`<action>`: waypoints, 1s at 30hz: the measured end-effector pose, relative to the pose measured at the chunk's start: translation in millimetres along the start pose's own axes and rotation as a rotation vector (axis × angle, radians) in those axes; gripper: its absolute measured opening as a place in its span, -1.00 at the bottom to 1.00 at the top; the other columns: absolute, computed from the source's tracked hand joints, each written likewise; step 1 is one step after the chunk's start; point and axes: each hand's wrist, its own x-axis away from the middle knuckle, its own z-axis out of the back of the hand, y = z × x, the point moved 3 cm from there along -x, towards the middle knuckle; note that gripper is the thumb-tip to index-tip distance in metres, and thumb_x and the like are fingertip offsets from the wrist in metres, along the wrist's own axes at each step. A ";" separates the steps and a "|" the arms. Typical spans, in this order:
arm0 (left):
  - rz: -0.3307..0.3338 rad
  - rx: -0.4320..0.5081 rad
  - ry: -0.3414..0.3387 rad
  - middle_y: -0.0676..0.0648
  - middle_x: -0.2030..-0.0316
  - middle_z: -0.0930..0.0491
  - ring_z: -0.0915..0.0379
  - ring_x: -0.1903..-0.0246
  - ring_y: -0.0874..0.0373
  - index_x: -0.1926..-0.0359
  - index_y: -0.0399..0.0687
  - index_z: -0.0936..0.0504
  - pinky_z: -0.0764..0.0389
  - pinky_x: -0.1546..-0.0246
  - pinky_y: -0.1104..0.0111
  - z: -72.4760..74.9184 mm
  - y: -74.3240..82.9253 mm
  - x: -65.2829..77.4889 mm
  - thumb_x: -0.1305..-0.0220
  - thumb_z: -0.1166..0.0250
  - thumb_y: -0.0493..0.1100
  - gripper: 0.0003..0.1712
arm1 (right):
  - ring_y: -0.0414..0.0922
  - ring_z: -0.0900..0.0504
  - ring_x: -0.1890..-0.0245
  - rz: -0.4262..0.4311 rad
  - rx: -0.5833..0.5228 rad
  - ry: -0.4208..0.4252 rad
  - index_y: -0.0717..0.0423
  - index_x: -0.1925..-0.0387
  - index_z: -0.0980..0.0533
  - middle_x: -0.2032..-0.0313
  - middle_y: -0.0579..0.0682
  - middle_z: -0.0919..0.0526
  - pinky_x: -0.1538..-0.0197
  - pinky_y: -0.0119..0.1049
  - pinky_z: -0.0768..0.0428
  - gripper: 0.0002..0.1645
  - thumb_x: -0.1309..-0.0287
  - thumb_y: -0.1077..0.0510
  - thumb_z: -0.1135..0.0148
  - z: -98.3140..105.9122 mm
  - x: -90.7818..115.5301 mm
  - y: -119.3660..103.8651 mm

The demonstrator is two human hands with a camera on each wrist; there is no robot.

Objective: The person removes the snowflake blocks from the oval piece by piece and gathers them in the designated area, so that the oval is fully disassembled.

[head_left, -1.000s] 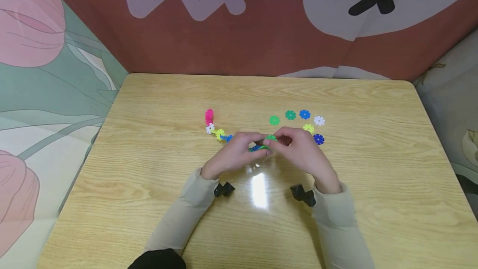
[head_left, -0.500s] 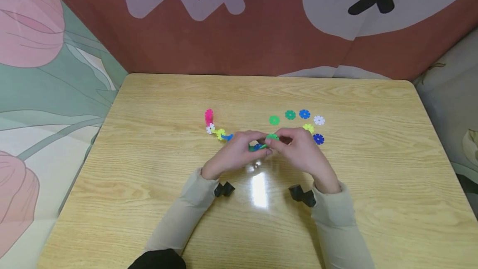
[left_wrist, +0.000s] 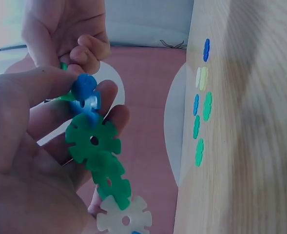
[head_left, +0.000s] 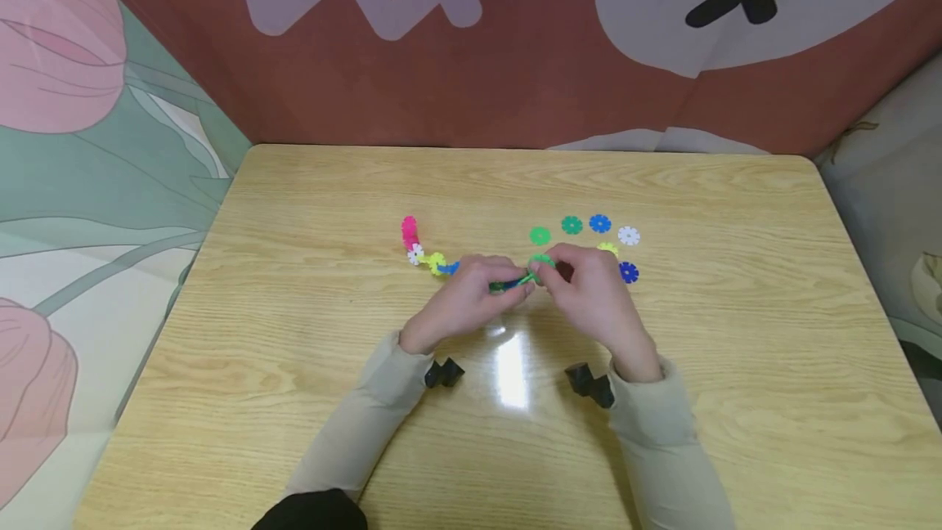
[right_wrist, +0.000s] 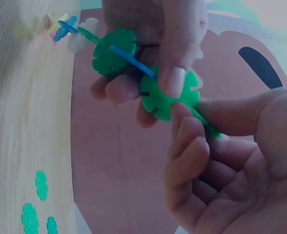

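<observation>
Chain [left_wrist: 104, 146] pinched in left hand [head_left: 478, 293], running toward ten o'clock; green disc [head_left: 543, 259] pinched in right hand [head_left: 591, 293], at left hand's two o'clock. Possible trouble: chain popping apart, from pressing green disc askew.

Three loose green plastic flower-shaped discs [left_wrist: 208, 106], two blue ones [head_left: 599, 223], one white one [head_left: 629, 235], one yellow one [left_wrist: 204, 78], one interlocked multicoloured plastic-disc chain [left_wrist: 102, 157], one bare left hand [head_left: 471, 297], one bare right hand [head_left: 594, 293]
</observation>
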 end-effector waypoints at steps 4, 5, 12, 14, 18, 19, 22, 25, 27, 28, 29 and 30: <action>-0.044 -0.012 0.051 0.04 0.54 -0.62 -0.33 0.59 0.31 0.14 -0.16 -0.75 -0.41 0.45 0.47 0.1 1.2 -0.6 -0.31 -0.22 -0.24 -0.80 | -0.19 -0.34 0.67 -0.030 -0.005 0.039 0.18 0.45 -0.63 0.66 -0.02 -0.50 0.61 -0.41 -0.29 -0.80 -0.26 0.18 -0.21 -1.9 -0.3 -0.9; -0.050 -0.025 0.065 0.05 0.54 -0.63 -0.34 0.59 0.32 0.15 -0.15 -0.75 -0.42 0.40 0.45 0.1 1.6 -0.6 -0.31 -0.23 -0.24 -0.80 | -0.18 -0.34 0.67 -0.041 -0.005 0.048 0.18 0.46 -0.62 0.65 -0.02 -0.51 0.61 -0.41 -0.30 -0.79 -0.25 0.18 -0.21 -2.3 -0.5 -1.0; -0.043 -0.108 0.120 0.09 0.56 -0.64 -0.43 0.53 0.34 0.35 -0.07 -0.78 -0.35 0.15 0.30 -0.5 5.2 -0.8 -0.30 -0.22 -0.22 -0.80 | -0.15 -0.37 0.66 -0.088 -0.016 0.085 0.21 0.45 -0.61 0.63 0.03 -0.55 0.62 -0.42 -0.33 -0.79 -0.26 0.19 -0.20 -6.9 -1.1 -1.9; -0.039 -0.117 0.122 0.10 0.58 -0.62 -0.43 0.52 0.32 0.40 -0.06 -0.77 -0.32 0.13 0.29 -0.8 6.2 -0.9 -0.31 -0.22 -0.21 -0.78 | -0.16 -0.37 0.66 -0.092 -0.021 0.096 0.21 0.45 -0.61 0.64 0.03 -0.54 0.62 -0.41 -0.33 -0.78 -0.27 0.19 -0.19 -8.1 -1.2 -1.3; -0.058 -0.122 0.102 0.11 0.61 -0.57 -0.41 0.51 0.32 0.59 -0.05 -0.67 -0.26 0.14 0.33 -2.8 7.5 -1.1 -0.31 -0.20 -0.21 -0.69 | -0.19 -0.37 0.69 -0.088 -0.068 0.157 0.20 0.52 -0.58 0.65 0.03 -0.55 0.63 -0.42 -0.32 -0.72 -0.29 0.18 -0.16 -6.5 -0.3 0.3; -0.063 -0.125 0.095 0.12 0.60 -0.58 -0.43 0.50 0.33 0.60 -0.05 -0.66 -0.25 0.15 0.34 -3.6 7.5 -1.2 -0.31 -0.20 -0.21 -0.68 | -0.20 -0.40 0.69 -0.088 -0.089 0.179 0.21 0.53 -0.58 0.65 0.05 -0.57 0.63 -0.43 -0.34 -0.71 -0.29 0.18 -0.16 -4.9 -0.1 0.7; -0.075 -0.119 0.072 0.10 0.55 -0.64 -0.47 0.47 0.33 0.63 -0.04 -0.64 -0.25 0.18 0.36 -5.8 7.4 -2.1 -0.32 -0.20 -0.21 -0.66 | -0.20 -0.50 0.66 -0.085 -0.164 0.241 0.23 0.55 -0.58 0.61 0.09 -0.63 0.59 -0.46 -0.42 -0.69 -0.29 0.17 -0.17 1.0 0.5 1.2; -0.060 -0.092 0.064 0.05 0.50 -0.69 -0.52 0.43 0.32 0.54 -0.06 -0.70 -0.32 0.16 0.34 -6.2 6.1 -2.7 -0.33 -0.20 -0.20 -0.71 | -0.21 -0.55 0.62 -0.083 -0.221 0.287 0.27 0.53 -0.60 0.58 0.13 -0.65 0.55 -0.48 -0.48 -0.68 -0.29 0.16 -0.19 5.8 -0.4 2.6; -0.049 -0.066 0.071 0.05 0.50 -0.68 -0.50 0.45 0.33 0.42 -0.09 -0.75 -0.37 0.16 0.34 -4.8 4.9 -2.3 -0.33 -0.22 -0.20 -0.78 | -0.23 -0.54 0.61 -0.075 -0.239 0.307 0.27 0.52 -0.60 0.57 0.13 -0.65 0.55 -0.48 -0.47 -0.68 -0.29 0.15 -0.19 8.8 -1.1 4.1; -0.045 -0.048 0.072 0.05 0.50 -0.67 -0.48 0.47 0.34 0.35 -0.12 -0.75 -0.40 0.18 0.35 -4.3 4.4 -2.2 -0.32 -0.23 -0.19 -0.80 | -0.24 -0.54 0.61 -0.067 -0.244 0.315 0.28 0.52 -0.60 0.57 0.14 -0.65 0.55 -0.48 -0.48 -0.68 -0.29 0.16 -0.19 10.7 -1.3 5.3; -0.040 -0.027 0.074 0.04 0.50 -0.65 -0.45 0.49 0.34 0.29 -0.15 -0.76 -0.43 0.22 0.38 -3.6 4.0 -2.1 -0.32 -0.24 -0.19 -0.82 | -0.26 -0.54 0.62 -0.061 -0.247 0.320 0.28 0.52 -0.60 0.57 0.14 -0.65 0.54 -0.48 -0.48 -0.69 -0.29 0.16 -0.20 12.8 -1.2 6.3; -0.038 -0.008 0.077 0.05 0.50 -0.64 -0.43 0.50 0.35 0.23 -0.17 -0.75 -0.46 0.26 0.41 -2.9 3.6 -2.0 -0.32 -0.25 -0.20 -0.82 | -0.28 -0.54 0.61 -0.055 -0.249 0.323 0.29 0.51 -0.59 0.56 0.14 -0.65 0.53 -0.48 -0.50 -0.69 -0.29 0.16 -0.20 15.0 -1.2 7.6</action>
